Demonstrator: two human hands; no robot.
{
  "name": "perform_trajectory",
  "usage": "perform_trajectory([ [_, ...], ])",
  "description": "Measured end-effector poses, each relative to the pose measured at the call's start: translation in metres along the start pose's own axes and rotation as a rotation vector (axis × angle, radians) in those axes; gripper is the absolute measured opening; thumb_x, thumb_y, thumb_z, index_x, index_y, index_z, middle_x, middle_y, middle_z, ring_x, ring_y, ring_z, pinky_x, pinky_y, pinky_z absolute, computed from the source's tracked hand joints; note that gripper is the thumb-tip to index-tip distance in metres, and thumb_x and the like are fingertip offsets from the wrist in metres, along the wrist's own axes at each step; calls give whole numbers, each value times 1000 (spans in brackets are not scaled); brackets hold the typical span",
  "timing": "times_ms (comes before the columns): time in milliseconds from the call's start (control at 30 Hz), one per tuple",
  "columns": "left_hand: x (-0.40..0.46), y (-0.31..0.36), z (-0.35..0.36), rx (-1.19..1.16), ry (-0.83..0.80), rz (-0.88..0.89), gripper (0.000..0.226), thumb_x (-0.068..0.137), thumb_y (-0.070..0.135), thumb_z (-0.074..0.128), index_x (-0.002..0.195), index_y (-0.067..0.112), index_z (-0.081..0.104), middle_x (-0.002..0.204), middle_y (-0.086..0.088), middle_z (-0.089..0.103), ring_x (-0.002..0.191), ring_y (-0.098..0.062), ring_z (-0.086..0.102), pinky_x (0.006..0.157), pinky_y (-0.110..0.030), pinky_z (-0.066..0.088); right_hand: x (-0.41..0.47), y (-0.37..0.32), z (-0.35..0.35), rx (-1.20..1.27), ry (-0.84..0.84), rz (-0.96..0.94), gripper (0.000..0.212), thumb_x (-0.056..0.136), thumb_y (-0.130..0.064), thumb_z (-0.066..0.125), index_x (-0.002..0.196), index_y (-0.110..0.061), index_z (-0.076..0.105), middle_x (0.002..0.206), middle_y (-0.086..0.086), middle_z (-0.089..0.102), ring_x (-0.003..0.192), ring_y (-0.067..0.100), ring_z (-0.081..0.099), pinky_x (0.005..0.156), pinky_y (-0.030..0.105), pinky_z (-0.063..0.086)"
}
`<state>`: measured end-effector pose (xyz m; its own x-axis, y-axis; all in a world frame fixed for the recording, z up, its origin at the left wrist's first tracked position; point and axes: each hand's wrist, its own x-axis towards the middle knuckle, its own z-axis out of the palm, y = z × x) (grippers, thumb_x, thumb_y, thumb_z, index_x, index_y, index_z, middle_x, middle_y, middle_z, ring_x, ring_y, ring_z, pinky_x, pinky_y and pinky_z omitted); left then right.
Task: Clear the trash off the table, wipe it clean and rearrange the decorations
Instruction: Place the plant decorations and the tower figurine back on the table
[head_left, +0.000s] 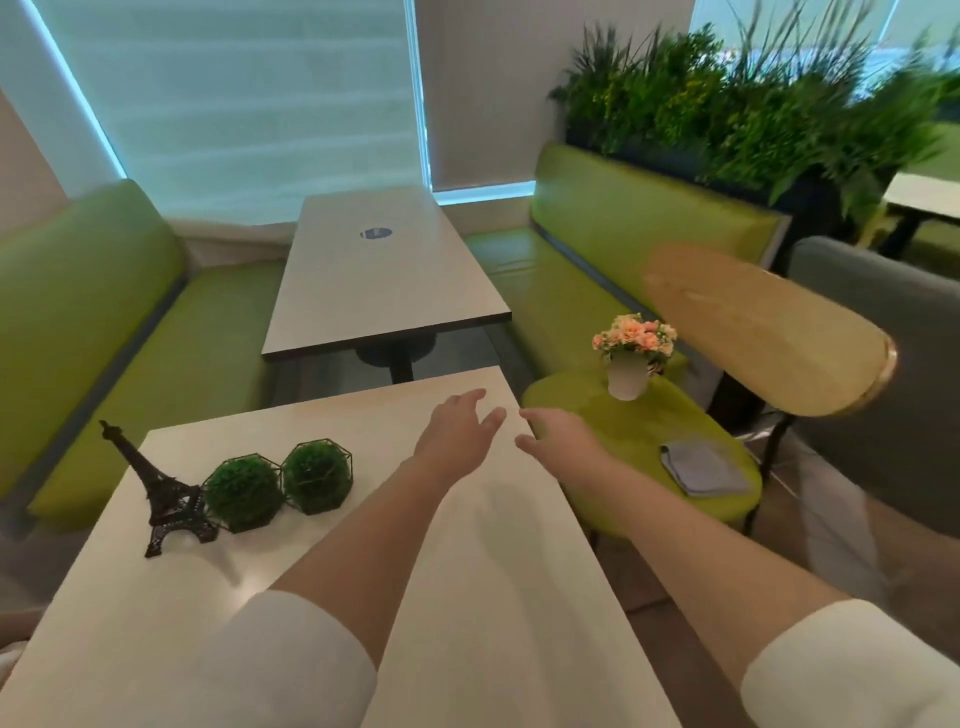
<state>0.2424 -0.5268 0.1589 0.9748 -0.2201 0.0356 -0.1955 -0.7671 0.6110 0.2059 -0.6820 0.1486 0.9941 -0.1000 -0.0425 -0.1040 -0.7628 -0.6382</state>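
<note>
Both hands, left hand and right hand, reach empty with fingers spread over the white bench's far right corner, near the white pot of peach flowers on the green stool.

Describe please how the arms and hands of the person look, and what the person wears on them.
Both forearms are bare. The left hand and right hand wear no gloves, and no rings, watch or bracelet show. Each upper arm has a plain white sleeve ending near the elbow, without print or markings.

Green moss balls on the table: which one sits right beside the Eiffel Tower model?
The left moss ball, which sits against the Eiffel Tower model; the right moss ball lies nearer the hands.
</note>
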Motion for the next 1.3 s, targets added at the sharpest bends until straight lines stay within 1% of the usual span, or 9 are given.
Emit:
perform_trajectory([
  [133,17,31,20,22,-84,96,56,99,50,42,147,21,37,148,-5,43,136,-25,38,110,-41,32,-1,26,-32,-72,39,67,51,96,-30,58,144,-19,46,145,7,49,134,28,42,108,41,39],
  [267,38,56,37,36,-149,216,50,102,44,40,142,16,45,140,-11,51,130,-31,43,106,-39,35,2,53,-55,-56,99,143,53,95,-33,60,144,-21,45,149,5,44,138,25,36,111,41,34],
  [333,52,64,52,-2,-194,229,55,99,51,39,142,17,45,137,-9,54,128,-30,48,106,-42,39,4,69,-62,-34,134,178,53,96,-32,59,145,-20,44,150,5,42,140,26,32,112,42,33],
  [400,65,69,68,-30,-239,198,66,95,61,37,145,18,43,140,-6,52,130,-29,48,107,-45,40,10,86,-67,-17,155,213,53,96,-32,59,145,-20,43,150,5,41,140,26,30,113,41,31],
  [533,88,78,100,-13,-278,168,64,99,53,38,149,14,34,152,-7,40,139,-26,37,113,-43,32,30,116,-72,21,177,300,52,96,-35,58,144,-23,43,150,3,40,141,24,29,111,42,33],
  [633,116,82,131,-47,-270,137,64,99,53,40,149,14,34,151,-7,41,139,-25,38,113,-45,33,56,146,-77,53,181,326,51,96,-36,58,144,-23,45,150,2,40,140,23,29,110,42,35],
  [933,212,110,224,-251,-298,-120,69,94,54,48,149,15,34,151,-6,40,138,-22,40,113,-42,35,165,250,-101,127,142,400,50,96,-34,58,142,-18,47,147,7,43,137,25,36,112,40,33],
  [1200,279,115,299,-202,-318,-247,67,98,56,35,149,13,34,152,-9,39,142,-26,33,115,-46,30,245,314,-100,390,134,502,50,100,-32,51,145,-12,43,150,8,42,137,27,40,109,37,34],
  [1300,291,123,314,-289,-299,-276,70,96,59,35,151,16,31,149,-8,43,132,-31,47,107,-48,41,267,326,-98,488,137,534,48,102,-34,48,144,-12,45,148,9,45,135,29,42,107,38,36],
])
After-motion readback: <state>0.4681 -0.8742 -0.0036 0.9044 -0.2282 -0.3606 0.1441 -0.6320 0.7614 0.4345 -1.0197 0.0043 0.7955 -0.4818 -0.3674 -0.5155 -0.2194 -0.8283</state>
